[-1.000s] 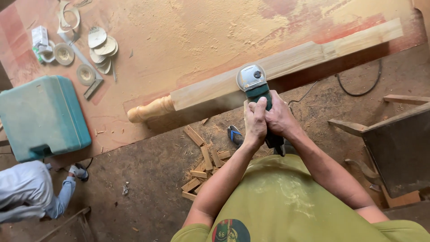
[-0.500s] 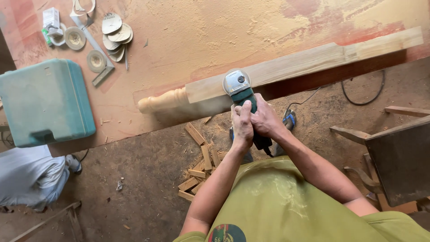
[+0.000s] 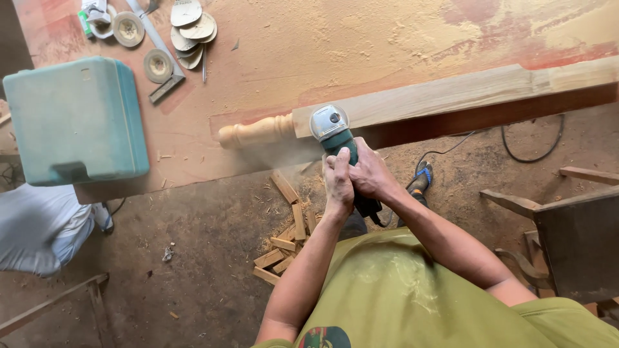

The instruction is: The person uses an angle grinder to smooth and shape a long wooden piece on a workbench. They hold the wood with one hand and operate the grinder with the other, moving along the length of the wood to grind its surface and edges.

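Note:
A long pale wooden post (image 3: pixel 451 93) with a turned, rounded end (image 3: pixel 255 132) lies along the front edge of a dusty workbench (image 3: pixel 309 45). A green angle grinder (image 3: pixel 334 132) with a grey head rests against the post just right of the turned end. My left hand (image 3: pixel 338 182) and my right hand (image 3: pixel 370 174) both wrap the grinder's body, side by side. Fine dust hangs in the air below the grinder head.
A teal plastic case (image 3: pixel 74 119) sits on the bench at the left. Sanding discs (image 3: pixel 190 29) and a metal square (image 3: pixel 164 64) lie at the back left. Wood offcuts (image 3: pixel 284 235) litter the floor. A black cable (image 3: pixel 529 145) trails right. A wooden chair frame (image 3: pixel 567 225) stands at the right.
The grinder and both hands have moved left along the post, toward the turned end. A dust cloud now shows beneath the grinder head.

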